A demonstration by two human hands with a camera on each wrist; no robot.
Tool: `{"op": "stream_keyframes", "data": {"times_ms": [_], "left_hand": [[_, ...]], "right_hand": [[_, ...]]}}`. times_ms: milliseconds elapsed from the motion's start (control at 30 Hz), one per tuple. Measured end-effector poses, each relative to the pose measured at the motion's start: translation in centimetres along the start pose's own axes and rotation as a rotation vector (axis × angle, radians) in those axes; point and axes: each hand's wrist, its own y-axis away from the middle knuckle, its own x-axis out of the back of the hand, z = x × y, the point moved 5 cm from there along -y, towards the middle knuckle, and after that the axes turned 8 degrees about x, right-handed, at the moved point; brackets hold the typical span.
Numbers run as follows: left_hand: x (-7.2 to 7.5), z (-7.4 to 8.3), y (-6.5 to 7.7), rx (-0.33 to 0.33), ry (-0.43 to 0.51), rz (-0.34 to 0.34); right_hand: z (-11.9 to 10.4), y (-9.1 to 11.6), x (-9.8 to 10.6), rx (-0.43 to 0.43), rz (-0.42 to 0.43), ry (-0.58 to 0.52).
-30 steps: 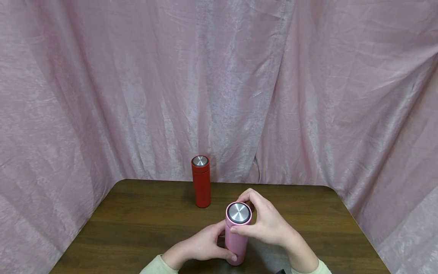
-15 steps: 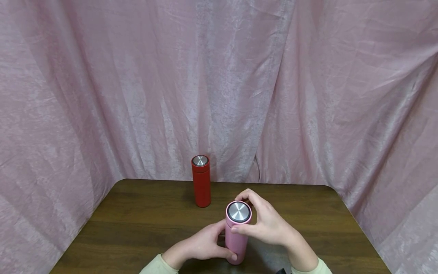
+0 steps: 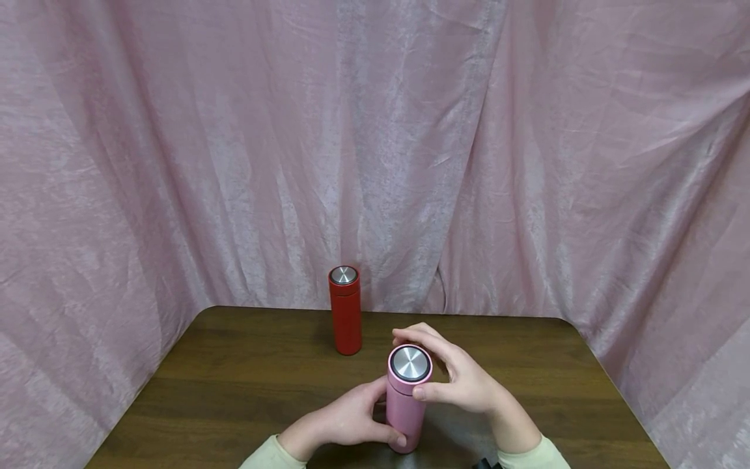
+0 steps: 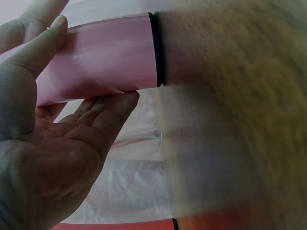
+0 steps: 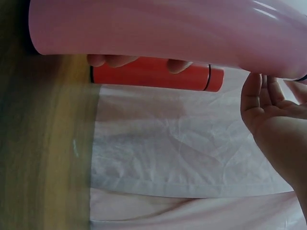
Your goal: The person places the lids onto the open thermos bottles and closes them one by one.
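Observation:
A pink thermos (image 3: 405, 417) stands upright near the front of the table, its lid topped by a silver disc (image 3: 411, 363). My left hand (image 3: 354, 413) grips the lower body from the left, thumb on the near side and fingers behind. At the top, my right hand (image 3: 463, 378) holds the lid from the right. Its thumb lies on the near side by the lid's seam, and the fingers reach round the far side. In the right wrist view, the fingertips of the right hand (image 5: 280, 115) meet the thermos near its lid end.
A red thermos (image 3: 347, 319) stands upright farther back, left of the pink one. Under both is a dark wooden table (image 3: 234, 365). Pink curtains (image 3: 375, 150) hang behind and at the sides. A small black object (image 3: 485, 464) shows by the right sleeve.
My right thumb has slid rightward along the near side of the lid, while the fingers behind have swung left. My left hand and both thermoses stay nearly where they were.

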Motion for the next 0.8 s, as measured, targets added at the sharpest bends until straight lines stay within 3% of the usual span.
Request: {"op": "stream_keyframes", "data": {"times_ms": [267, 800], "left_hand": [[0.02, 0.05, 0.01, -0.009, -0.011, 0.003], [0.07, 0.13, 0.12, -0.003, -0.024, 0.010]], "right_hand": [[0.26, 0.04, -0.10, 0.027, -0.022, 0.015], [-0.02, 0.12, 0.09, -0.048, 0.038, 0.070]]}}
